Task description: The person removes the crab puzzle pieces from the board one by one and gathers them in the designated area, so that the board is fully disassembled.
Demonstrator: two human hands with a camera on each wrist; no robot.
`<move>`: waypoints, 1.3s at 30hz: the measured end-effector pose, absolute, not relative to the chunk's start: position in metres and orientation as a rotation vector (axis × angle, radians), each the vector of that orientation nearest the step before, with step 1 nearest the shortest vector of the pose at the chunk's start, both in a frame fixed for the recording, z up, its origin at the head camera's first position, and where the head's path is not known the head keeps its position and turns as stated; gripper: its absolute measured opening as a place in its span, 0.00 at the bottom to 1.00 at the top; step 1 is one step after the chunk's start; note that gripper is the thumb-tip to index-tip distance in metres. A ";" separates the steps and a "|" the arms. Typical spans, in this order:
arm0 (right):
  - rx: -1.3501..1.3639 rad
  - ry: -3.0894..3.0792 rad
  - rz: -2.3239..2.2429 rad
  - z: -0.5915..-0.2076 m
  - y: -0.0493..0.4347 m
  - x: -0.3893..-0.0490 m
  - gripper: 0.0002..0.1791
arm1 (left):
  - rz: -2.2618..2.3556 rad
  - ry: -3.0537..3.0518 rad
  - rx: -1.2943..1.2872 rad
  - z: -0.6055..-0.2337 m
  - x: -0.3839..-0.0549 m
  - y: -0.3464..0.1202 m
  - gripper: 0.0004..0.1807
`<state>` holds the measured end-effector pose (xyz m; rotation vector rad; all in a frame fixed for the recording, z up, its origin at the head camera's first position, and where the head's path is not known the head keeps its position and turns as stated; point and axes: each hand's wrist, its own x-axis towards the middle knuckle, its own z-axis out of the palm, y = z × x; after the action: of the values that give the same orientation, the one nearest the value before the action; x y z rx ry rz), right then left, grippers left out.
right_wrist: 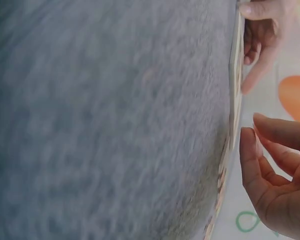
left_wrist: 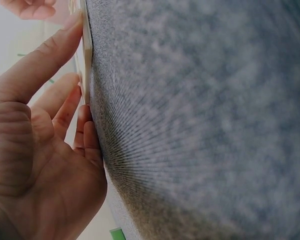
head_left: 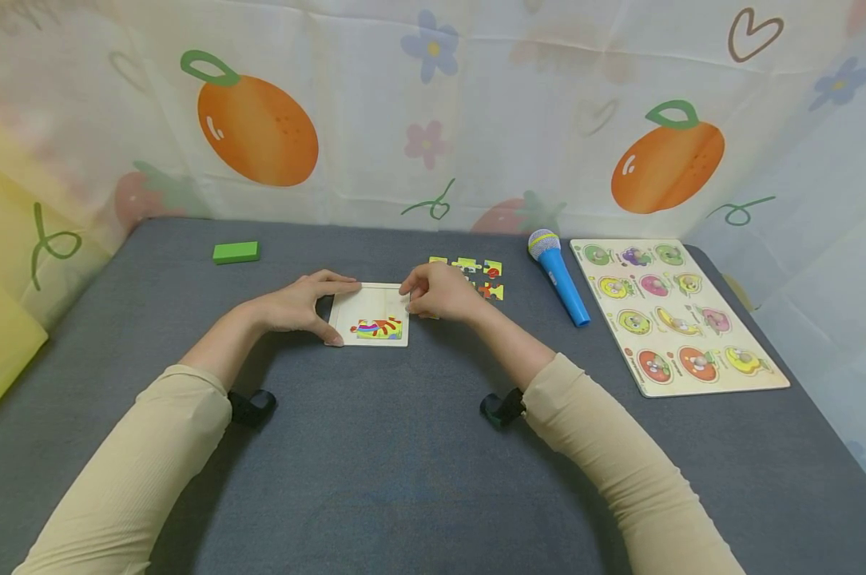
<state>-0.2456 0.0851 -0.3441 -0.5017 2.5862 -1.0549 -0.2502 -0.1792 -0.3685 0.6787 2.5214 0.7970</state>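
A small wooden puzzle tray (head_left: 347,307) lies on the dark cloth, with a colourful picture section (head_left: 379,328) at its lower right. My left hand (head_left: 296,306) holds the tray at its left side, thumb on the near corner and index finger along the far edge. At the tray's right edge is my right hand (head_left: 443,291), thumb and index finger brought close together. In the right wrist view, the fingertips (right_wrist: 248,136) stand just off the tray's edge; whether a piece is between them is unclear. Several jigsaw pieces (head_left: 492,269) lie beyond the right hand, partly hidden by it.
A green block (head_left: 236,253) lies at the far left. To the right are a blue toy microphone (head_left: 564,279) and a large fruit knob-puzzle board (head_left: 673,315). A printed curtain (head_left: 375,104) hangs behind the table (head_left: 390,463).
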 end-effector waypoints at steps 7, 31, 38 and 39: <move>-0.552 2.561 -1.049 -0.345 0.077 -0.243 0.13 | 0.794 2.521 0.682 -0.369 -0.251 -0.179 0.53; -0.719 2.507 -0.868 -0.346 0.053 -0.236 0.19 | 0.839 2.500 0.686 -0.365 -0.247 -0.180 0.52; -0.731 2.517 -0.812 -0.347 0.050 -0.236 0.20 | 0.836 2.503 0.690 -0.364 -0.246 -0.180 0.52; -0.735 2.525 -0.798 -0.347 0.049 -0.236 0.20 | 0.836 2.504 0.690 -0.364 -0.246 -0.180 0.52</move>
<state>-0.2361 0.0494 -0.3469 -0.7352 2.5250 -0.7981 -0.2460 -0.1803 -0.3638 0.6900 2.5037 0.8363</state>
